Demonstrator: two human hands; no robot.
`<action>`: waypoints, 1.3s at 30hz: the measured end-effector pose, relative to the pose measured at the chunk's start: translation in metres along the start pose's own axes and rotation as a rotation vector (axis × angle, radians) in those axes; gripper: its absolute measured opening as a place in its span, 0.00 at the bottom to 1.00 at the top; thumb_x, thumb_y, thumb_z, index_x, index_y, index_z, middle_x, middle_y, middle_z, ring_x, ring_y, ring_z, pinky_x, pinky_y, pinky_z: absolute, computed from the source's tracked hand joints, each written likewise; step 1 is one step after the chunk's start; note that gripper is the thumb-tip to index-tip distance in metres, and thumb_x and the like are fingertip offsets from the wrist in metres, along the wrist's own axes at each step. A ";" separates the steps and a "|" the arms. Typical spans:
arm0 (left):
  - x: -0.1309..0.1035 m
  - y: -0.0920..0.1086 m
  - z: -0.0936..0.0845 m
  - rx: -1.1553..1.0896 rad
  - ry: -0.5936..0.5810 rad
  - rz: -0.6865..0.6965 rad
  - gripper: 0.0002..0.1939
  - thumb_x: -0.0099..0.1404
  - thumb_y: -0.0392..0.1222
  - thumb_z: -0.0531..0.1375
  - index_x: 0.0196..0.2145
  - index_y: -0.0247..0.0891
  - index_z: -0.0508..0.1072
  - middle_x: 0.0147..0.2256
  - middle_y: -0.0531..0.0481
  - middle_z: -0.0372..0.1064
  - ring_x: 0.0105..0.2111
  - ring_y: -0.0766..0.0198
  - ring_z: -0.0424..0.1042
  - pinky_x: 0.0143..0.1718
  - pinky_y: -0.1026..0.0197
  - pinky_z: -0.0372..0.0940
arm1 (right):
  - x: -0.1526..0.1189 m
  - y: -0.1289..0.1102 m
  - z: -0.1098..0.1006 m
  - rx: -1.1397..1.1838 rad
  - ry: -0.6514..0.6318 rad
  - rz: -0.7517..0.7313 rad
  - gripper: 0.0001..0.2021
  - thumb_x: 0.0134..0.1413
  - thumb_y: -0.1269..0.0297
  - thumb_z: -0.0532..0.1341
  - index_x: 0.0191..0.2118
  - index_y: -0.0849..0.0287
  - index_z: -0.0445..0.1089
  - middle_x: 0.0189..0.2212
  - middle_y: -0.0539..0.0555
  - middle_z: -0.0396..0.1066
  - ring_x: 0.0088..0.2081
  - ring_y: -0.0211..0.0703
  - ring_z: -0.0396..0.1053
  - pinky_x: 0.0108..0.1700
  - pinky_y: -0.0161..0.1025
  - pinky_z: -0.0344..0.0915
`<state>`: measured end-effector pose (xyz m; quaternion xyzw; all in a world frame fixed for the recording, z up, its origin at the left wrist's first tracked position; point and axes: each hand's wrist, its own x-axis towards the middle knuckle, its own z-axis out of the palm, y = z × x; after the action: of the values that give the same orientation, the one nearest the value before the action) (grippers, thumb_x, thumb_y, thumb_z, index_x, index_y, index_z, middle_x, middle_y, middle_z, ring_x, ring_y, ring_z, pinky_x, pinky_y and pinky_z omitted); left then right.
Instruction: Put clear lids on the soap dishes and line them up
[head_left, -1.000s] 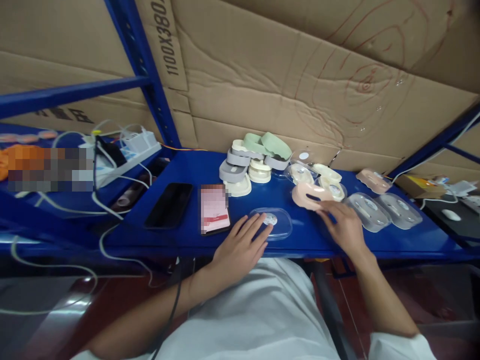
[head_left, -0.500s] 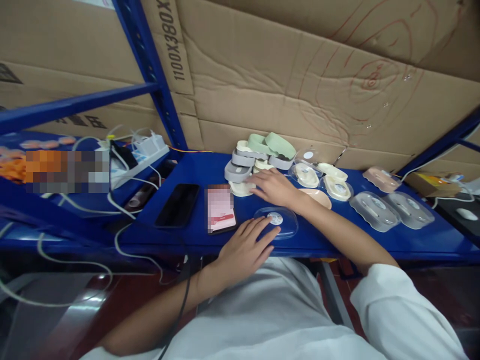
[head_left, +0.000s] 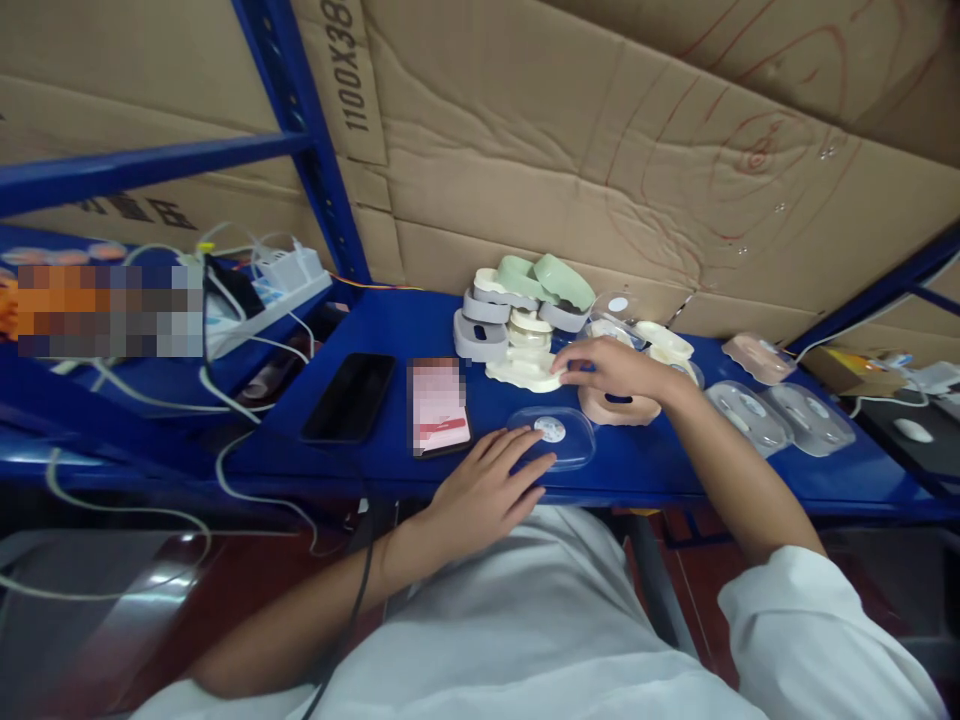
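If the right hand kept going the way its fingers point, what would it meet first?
The right hand points left, fingertips already at the cream oval case. Beyond that, likely the grey case in the pile, though depth is hard to judge.

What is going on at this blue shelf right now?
A person sits at a blue shelf. The left hand rests flat on a clear plastic lid. The right hand pinches a cream-coloured case beside a pile of similar cases. A pink case lies under that wrist, and two phones lie to the left.
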<state>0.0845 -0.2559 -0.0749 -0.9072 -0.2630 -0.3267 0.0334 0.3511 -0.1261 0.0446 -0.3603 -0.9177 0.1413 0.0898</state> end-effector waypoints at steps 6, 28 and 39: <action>0.000 0.000 -0.001 -0.009 0.052 0.019 0.10 0.77 0.44 0.61 0.51 0.38 0.76 0.52 0.40 0.76 0.54 0.49 0.74 0.56 0.46 0.69 | -0.070 -0.016 0.017 -0.041 0.169 0.148 0.20 0.67 0.46 0.65 0.55 0.53 0.76 0.53 0.58 0.79 0.50 0.54 0.79 0.54 0.48 0.73; -0.008 -0.006 0.003 -0.139 0.290 0.065 0.18 0.70 0.40 0.71 0.55 0.37 0.77 0.48 0.42 0.80 0.50 0.53 0.78 0.53 0.48 0.74 | -0.146 -0.002 0.102 -0.364 0.547 0.435 0.21 0.75 0.49 0.56 0.64 0.52 0.72 0.59 0.60 0.78 0.62 0.61 0.73 0.65 0.64 0.57; -0.014 -0.012 0.002 -0.225 0.391 0.255 0.18 0.73 0.41 0.68 0.57 0.34 0.76 0.45 0.43 0.82 0.47 0.57 0.81 0.51 0.52 0.76 | -0.022 -0.053 0.082 -0.375 0.347 0.084 0.21 0.73 0.50 0.60 0.62 0.56 0.74 0.56 0.61 0.79 0.58 0.57 0.74 0.60 0.54 0.61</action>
<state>0.0706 -0.2518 -0.0865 -0.8506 -0.0968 -0.5163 0.0233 0.3117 -0.1942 -0.0171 -0.4272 -0.8830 -0.0914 0.1715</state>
